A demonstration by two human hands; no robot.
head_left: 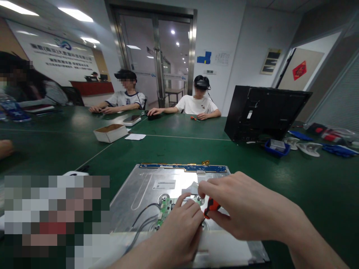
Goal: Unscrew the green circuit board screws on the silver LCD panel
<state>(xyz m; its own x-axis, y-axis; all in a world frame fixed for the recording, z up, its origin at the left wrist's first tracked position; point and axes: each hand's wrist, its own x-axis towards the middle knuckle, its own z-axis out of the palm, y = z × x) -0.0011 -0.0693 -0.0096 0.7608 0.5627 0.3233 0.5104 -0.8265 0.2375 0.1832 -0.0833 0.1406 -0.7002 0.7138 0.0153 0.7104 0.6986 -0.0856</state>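
Note:
A silver metal panel (126, 198) lies on the green table, with a blue circuit strip (179, 168) along its far edge. Near its middle sits a green circuit board (165, 211) with dark cables at its left. My left hand (183, 224) rests over that board, fingers bent; whether it grips anything is hidden. Just to the right, my right hand (224, 205) is closed around a red and black screwdriver (211, 206), whose lower end is beside my left fingers. A whitish flap (193, 188) shows by my right fingertips.
A white open box (110, 133) and paper (135, 136) are beyond the panel. At the back right stands a black monitor casing (266, 112) near a blue tray (277, 148). Two people (126, 95) (199, 102) sit across the table; others are at the left.

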